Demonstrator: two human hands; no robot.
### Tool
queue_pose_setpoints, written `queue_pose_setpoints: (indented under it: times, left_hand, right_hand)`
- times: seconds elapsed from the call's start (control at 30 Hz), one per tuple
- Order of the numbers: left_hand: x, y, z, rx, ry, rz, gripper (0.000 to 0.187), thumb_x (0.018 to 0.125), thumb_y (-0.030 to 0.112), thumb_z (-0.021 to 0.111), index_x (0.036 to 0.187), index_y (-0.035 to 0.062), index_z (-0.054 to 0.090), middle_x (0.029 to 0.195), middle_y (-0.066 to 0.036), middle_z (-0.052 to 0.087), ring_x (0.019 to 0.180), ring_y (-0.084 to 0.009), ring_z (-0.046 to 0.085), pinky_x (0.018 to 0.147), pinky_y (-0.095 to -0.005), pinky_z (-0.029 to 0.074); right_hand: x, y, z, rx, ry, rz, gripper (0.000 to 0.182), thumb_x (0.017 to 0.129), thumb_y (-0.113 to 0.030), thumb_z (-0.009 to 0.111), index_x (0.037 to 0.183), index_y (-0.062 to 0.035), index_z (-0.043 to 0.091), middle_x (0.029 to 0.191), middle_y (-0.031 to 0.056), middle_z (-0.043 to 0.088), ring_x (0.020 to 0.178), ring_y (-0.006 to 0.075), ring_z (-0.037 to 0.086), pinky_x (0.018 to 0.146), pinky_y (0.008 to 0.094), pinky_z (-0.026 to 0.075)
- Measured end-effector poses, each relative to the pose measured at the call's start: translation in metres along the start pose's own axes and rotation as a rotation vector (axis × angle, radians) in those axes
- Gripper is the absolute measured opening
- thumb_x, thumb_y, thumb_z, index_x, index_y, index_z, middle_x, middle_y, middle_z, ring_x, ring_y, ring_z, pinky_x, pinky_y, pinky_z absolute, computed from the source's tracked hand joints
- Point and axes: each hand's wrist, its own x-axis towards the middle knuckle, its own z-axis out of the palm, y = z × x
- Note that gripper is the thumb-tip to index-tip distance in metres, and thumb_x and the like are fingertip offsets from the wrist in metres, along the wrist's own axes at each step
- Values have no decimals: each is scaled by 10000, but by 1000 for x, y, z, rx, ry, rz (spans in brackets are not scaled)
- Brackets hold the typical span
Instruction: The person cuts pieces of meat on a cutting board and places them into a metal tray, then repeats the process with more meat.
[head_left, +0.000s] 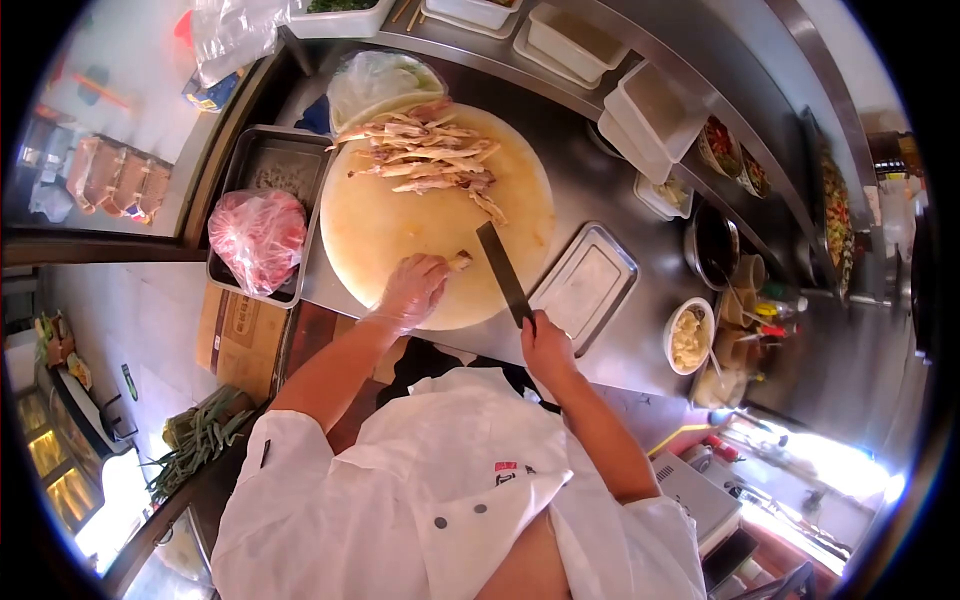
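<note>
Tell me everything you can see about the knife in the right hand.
The knife has a long, broad, dark grey blade, apparently metal, with a squarish end. The right hand grips it, mostly hiding the handle. From the hand, the blade slants up and leftward in the picture, its far end over the pale round board. Whether the blade touches the board is unclear.

The cutting board (385, 230), bearing meat pieces (430, 155), sits between left tray (258, 158) and right tray (592, 285).
</note>
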Motion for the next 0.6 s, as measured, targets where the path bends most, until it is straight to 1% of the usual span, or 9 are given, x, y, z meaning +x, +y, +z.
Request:
queue_pose_setpoints:
  times: [0.1,0.2,0.23,0.33,0.37,0.47,0.5,0.6]
  left_hand:
    - [1,4,-1,12,-19,-34,360,784,26,778,1126,86,683,1124,-64,701,995,-314,667,858,-465,553]
    - [0,-3,1,10,-85,-11,408,759,33,782,1154,89,693,1151,-67,695,997,-316,662,858,-456,557]
    - [1,-6,1,18,-101,26,418,752,33,782,1159,85,697,1175,-71,691,1000,-319,659,860,-454,558]
    - [8,-12,-4,20,-157,111,444,735,25,778,1171,73,706,1237,-81,679,1009,-326,651,871,-450,560]
    - [11,-13,-6,8,-183,125,450,732,17,775,1174,68,708,1253,-85,673,1011,-328,647,876,-450,559]
    - [15,-16,-6,-23,-238,130,466,722,-9,766,1180,56,710,1260,-89,669,1014,-329,640,895,-451,559]
    - [16,-15,-5,-33,-252,125,472,719,-18,764,1182,53,709,1256,-90,669,1015,-329,639,901,-451,559]
    - [19,-13,-5,-40,-245,135,466,711,-35,760,1166,53,715,1241,-93,675,1016,-330,636,908,-454,559]
  right_hand:
    - [5,-6,-13,25,-7,-73,239,1101,-276,570,1067,-41,598,840,266,722,800,499,710,714,599,572]
    - [6,-26,-31,46,-4,-118,231,1106,-257,559,1048,-34,583,857,267,722,803,485,718,713,587,582]
    - [6,-33,-34,48,0,-135,226,1106,-247,557,1041,-32,581,865,267,722,806,481,719,714,581,585]
    - [6,-56,-42,0,-62,-199,219,1102,-236,566,1030,-29,577,878,251,723,811,460,727,721,560,598]
    - [6,-55,-33,-55,-59,-249,213,1100,-237,570,1031,-35,574,871,214,717,801,434,742,709,530,614]
    - [0,-65,-27,-115,-135,-165,227,1105,-268,562,1090,-43,589,939,222,724,851,453,731,733,567,593]
    - [-3,-66,-25,-184,-123,-205,219,1108,-266,558,1079,-49,568,933,182,709,805,411,763,695,498,634]
    - [-10,-72,-35,-187,-191,-145,228,1117,-264,540,1110,-36,555,974,204,708,832,431,762,720,515,637]
